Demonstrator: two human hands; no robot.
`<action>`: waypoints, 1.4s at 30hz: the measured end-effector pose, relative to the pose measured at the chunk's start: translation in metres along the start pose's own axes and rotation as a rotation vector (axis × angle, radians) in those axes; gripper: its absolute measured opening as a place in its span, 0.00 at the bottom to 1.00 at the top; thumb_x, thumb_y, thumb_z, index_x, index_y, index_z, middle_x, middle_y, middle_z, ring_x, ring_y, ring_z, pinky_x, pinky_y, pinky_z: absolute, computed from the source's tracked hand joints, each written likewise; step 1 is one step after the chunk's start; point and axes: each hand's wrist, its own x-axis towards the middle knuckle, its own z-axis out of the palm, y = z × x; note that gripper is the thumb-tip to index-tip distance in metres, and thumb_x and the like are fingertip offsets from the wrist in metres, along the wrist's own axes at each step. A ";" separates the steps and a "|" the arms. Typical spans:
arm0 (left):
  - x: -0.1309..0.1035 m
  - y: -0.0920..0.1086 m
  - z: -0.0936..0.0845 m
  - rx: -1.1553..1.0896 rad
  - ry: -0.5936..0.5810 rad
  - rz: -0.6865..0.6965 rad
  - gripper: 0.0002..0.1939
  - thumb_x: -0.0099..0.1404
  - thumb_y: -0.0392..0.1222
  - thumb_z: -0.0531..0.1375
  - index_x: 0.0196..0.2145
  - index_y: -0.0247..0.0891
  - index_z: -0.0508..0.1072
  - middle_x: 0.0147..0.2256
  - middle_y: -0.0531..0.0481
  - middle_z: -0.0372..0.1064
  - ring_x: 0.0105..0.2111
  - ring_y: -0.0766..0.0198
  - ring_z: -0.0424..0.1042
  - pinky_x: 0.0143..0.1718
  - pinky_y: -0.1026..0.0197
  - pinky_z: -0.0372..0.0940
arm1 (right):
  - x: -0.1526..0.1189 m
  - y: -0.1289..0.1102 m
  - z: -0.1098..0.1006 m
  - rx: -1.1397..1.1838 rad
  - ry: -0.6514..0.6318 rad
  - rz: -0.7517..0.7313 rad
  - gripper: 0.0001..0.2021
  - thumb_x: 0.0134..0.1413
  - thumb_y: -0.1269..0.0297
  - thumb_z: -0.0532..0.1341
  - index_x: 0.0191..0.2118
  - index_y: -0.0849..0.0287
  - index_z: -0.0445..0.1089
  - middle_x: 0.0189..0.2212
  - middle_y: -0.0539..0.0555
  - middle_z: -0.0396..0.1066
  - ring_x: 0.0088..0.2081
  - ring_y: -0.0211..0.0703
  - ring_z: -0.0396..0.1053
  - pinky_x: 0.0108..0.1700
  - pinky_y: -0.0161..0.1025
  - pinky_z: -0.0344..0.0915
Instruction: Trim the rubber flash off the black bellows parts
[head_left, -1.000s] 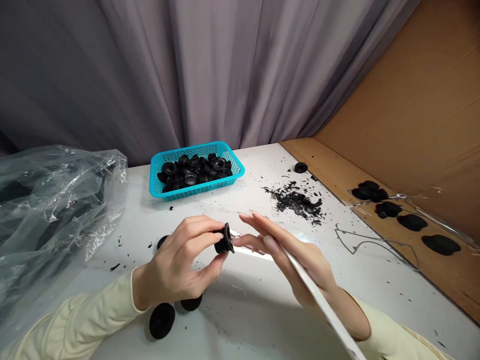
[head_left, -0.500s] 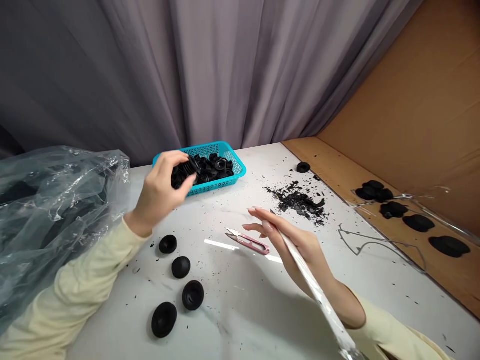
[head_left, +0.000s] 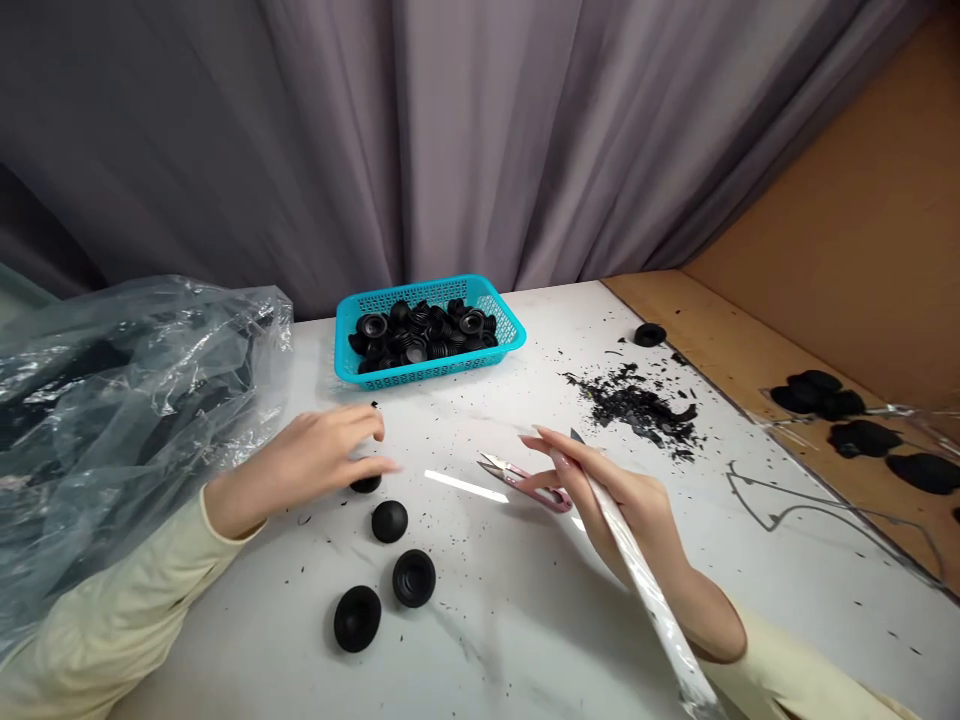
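My left hand (head_left: 322,455) hangs over the table with thumb and fingers apart and nothing between them. Partly hidden beneath it is one black rubber cup (head_left: 366,484). Nearer to me lie a domed black cup (head_left: 389,521) and two more, hollow side up (head_left: 414,578). My right hand (head_left: 607,490) holds a thin knife (head_left: 637,575) like a pen; its long handle is wrapped in white and a small dark blade tip shows past the fingers. Pink thread snips (head_left: 551,496) lie beside that hand, partly covered by its fingers.
A turquoise basket (head_left: 431,376) of black rubber pieces stands at the back. Black trimmings (head_left: 637,405) are heaped right of it, near a lone black ring-shaped piece (head_left: 649,334). Clear plastic bags (head_left: 142,400) fill the left; black pieces (head_left: 862,437) lie on the brown right side.
My left hand has left the basket, coming down toward the loose cups, and the black piece is gone from its fingers. My right hand keeps the knife. The view has shifted left.
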 end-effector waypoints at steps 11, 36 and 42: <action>-0.029 0.000 0.021 -0.502 -0.110 -0.130 0.13 0.60 0.39 0.59 0.44 0.40 0.72 0.41 0.47 0.73 0.39 0.59 0.73 0.40 0.58 0.68 | 0.001 -0.001 0.007 -0.075 -0.146 -0.158 0.16 0.62 0.75 0.53 0.52 0.56 0.67 0.21 0.47 0.69 0.18 0.36 0.68 0.21 0.34 0.67; 0.010 0.052 0.083 -0.835 0.192 0.045 0.25 0.66 0.62 0.47 0.50 0.40 0.57 0.40 0.43 0.65 0.37 0.58 0.69 0.32 0.56 0.67 | 0.042 -0.010 0.029 0.308 -0.576 0.356 0.20 0.52 0.47 0.64 0.24 0.58 0.60 0.14 0.43 0.57 0.15 0.31 0.52 0.15 0.30 0.50; 0.008 0.056 0.092 -0.461 0.421 0.132 0.19 0.65 0.48 0.57 0.50 0.41 0.60 0.42 0.43 0.62 0.43 0.55 0.66 0.41 0.52 0.68 | 0.045 -0.020 0.021 0.331 -0.560 0.489 0.18 0.51 0.53 0.66 0.23 0.59 0.62 0.13 0.44 0.60 0.14 0.30 0.54 0.16 0.29 0.51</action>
